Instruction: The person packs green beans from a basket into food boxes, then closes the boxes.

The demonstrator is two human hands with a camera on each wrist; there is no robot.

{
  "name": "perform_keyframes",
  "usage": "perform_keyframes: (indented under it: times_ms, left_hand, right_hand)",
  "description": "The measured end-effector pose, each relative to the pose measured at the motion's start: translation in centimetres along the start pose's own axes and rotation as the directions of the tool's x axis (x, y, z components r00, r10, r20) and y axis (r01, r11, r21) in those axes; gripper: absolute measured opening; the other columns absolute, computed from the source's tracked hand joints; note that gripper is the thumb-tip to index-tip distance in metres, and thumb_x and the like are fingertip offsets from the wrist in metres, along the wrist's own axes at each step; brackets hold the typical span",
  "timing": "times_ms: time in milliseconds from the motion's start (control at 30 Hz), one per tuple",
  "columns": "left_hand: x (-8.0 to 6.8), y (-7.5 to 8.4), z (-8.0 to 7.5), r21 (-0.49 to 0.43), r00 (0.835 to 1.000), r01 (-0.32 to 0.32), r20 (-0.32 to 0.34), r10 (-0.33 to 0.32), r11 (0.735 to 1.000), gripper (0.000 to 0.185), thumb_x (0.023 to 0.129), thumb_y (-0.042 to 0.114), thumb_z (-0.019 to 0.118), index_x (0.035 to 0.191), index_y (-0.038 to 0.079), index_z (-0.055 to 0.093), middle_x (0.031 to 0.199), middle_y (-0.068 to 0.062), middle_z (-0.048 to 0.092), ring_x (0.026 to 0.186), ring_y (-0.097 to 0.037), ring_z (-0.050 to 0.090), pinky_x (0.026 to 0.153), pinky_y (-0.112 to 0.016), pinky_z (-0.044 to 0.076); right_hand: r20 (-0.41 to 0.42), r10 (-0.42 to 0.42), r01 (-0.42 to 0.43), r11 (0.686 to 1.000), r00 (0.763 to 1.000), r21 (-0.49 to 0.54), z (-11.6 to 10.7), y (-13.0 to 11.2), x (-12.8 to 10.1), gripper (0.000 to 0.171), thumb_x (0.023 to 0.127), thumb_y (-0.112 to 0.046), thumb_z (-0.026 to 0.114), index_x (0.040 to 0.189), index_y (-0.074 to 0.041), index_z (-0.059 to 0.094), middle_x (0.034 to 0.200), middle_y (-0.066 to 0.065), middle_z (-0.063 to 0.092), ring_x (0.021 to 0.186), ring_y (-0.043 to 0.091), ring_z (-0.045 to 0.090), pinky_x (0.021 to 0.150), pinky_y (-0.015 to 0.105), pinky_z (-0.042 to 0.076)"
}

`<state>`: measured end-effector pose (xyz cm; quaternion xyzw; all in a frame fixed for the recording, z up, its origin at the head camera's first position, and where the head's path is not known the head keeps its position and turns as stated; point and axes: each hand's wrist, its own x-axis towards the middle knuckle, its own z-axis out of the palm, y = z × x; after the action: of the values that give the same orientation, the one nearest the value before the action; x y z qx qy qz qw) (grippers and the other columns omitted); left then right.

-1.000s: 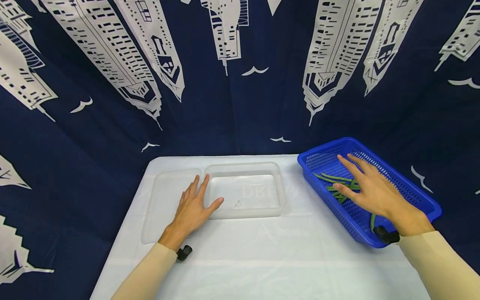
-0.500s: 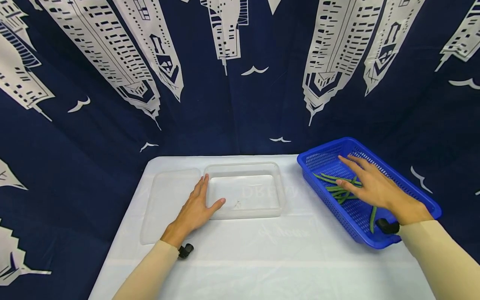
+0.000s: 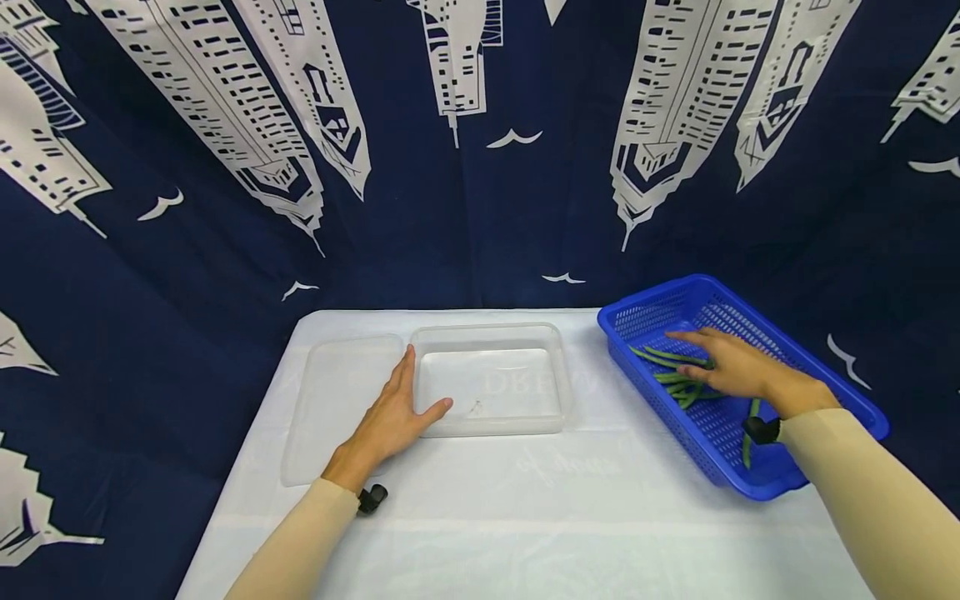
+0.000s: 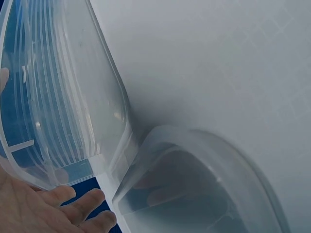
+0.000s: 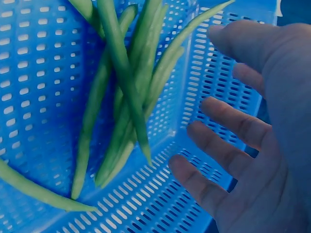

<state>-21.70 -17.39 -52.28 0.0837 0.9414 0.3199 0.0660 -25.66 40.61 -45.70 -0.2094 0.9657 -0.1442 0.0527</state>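
right hand: your right hand (image 3: 738, 371) is inside the basket (image 3: 817, 367), fingers (image 5: 228, 119) spread wide and holding nothing; fingertips sit just above the beans.
beans: the beans (image 3: 678, 379) lie loose on the basket floor, in a crossed bunch under and just ahead of your fingertips (image 5: 124, 92); one more lies back by your wrist (image 3: 750, 425).
left hand: your left hand (image 3: 390, 417) lies flat, fingers straight, along the tub's left wall, thumb on its near corner; it grips nothing.
tub: the clear tub (image 3: 491, 392) is just right of your left fingers, with no beans in it that can be seen.
lid: the clear lid (image 3: 330, 400) lies flat just left of those fingers, touching the tub or nearly so.
progress: judged from this layout, nothing is moved yet; every bean visible is in the basket, none is lifted, and the lid is off.
left to do: by my reading, the whole job of picking and placing the beans remains.
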Motion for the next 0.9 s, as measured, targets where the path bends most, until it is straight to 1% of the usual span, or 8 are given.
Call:
perform_keyframes:
  times_ms: [133, 200, 300, 500, 700, 900]
  left_hand:
    - [0.0, 0.1, 0.0, -0.006, 1.000, -0.002, -0.007, 0.002, 1.000, 0.126, 0.107, 0.075, 0.070, 0.189, 0.025, -0.011, 0.199, -0.009, 0.004, 0.183, -0.041, 0.020, 0.142, -0.071, 0.033]
    - [0.0, 0.2, 0.0, -0.011, 1.000, -0.006, -0.012, 0.005, 1.000, 0.126, 0.107, 0.074, 0.070, 0.189, 0.023, -0.010, 0.199, -0.010, 0.005, 0.183, -0.042, 0.020, 0.141, -0.072, 0.033]
    - [0.0, 0.3, 0.0, -0.022, 1.000, -0.003, -0.014, 0.002, 1.000, 0.126, 0.106, 0.075, 0.071, 0.189, 0.024, -0.010, 0.199, -0.009, 0.005, 0.183, -0.041, 0.020, 0.142, -0.071, 0.033]
    - [0.2, 0.2, 0.3, -0.027, 1.000, 0.000, -0.010, 0.000, 1.000, 0.126, 0.105, 0.078, 0.069, 0.188, 0.028, -0.011, 0.199, -0.007, 0.006, 0.184, -0.036, 0.020, 0.143, -0.068, 0.033]
    - [0.2, 0.1, 0.3, -0.029, 1.000, 0.001, -0.018, -0.002, 1.000, 0.126, 0.105, 0.076, 0.070, 0.189, 0.027, -0.010, 0.199, -0.008, 0.008, 0.183, -0.038, 0.022, 0.143, -0.068, 0.034]
    - [0.1, -0.2, 0.3, -0.024, 1.000, 0.006, -0.020, -0.006, 1.000, 0.126, 0.105, 0.077, 0.070, 0.189, 0.026, -0.009, 0.199, -0.007, 0.008, 0.183, -0.038, 0.022, 0.142, -0.068, 0.034]
  right_hand:
    - [0.011, -0.034, 0.034, 0.999, 0.999, -0.014, 0.6, 0.6, 0.7, 0.059, 0.107, -0.013, 0.083, 0.161, 0.002, 0.064, 0.157, 0.041, 0.067, 0.151, 0.075, 0.052, 0.121, 0.090, 0.042]
    - [0.003, -0.062, 0.062, 0.998, 0.998, -0.026, 0.9, 0.9, 1.1, 0.056, 0.106, -0.010, 0.083, 0.158, 0.003, 0.067, 0.151, 0.039, 0.071, 0.145, 0.071, 0.061, 0.119, 0.087, 0.047]
    - [0.005, -0.075, 0.075, 0.997, 0.997, -0.032, 1.1, 1.3, 1.5, 0.052, 0.104, -0.007, 0.084, 0.153, 0.004, 0.070, 0.143, 0.037, 0.076, 0.137, 0.066, 0.068, 0.115, 0.082, 0.052]
    - [0.027, -0.071, 0.071, 0.997, 0.997, -0.018, 1.4, 2.0, 2.3, 0.046, 0.102, -0.003, 0.084, 0.146, 0.007, 0.074, 0.128, 0.032, 0.082, 0.123, 0.057, 0.077, 0.108, 0.077, 0.059]
    - [0.007, -0.071, 0.071, 0.997, 0.997, -0.018, 2.2, 2.6, 2.9, 0.039, 0.100, 0.000, 0.085, 0.138, 0.003, 0.079, 0.124, 0.027, 0.084, 0.118, 0.052, 0.079, 0.106, 0.075, 0.060]
    - [-0.011, -0.053, 0.053, 0.998, 0.999, -0.032, 2.9, 2.8, 3.4, 0.034, 0.099, -0.003, 0.088, 0.133, -0.002, 0.083, 0.114, 0.020, 0.076, 0.104, 0.037, 0.074, 0.095, 0.066, 0.061]
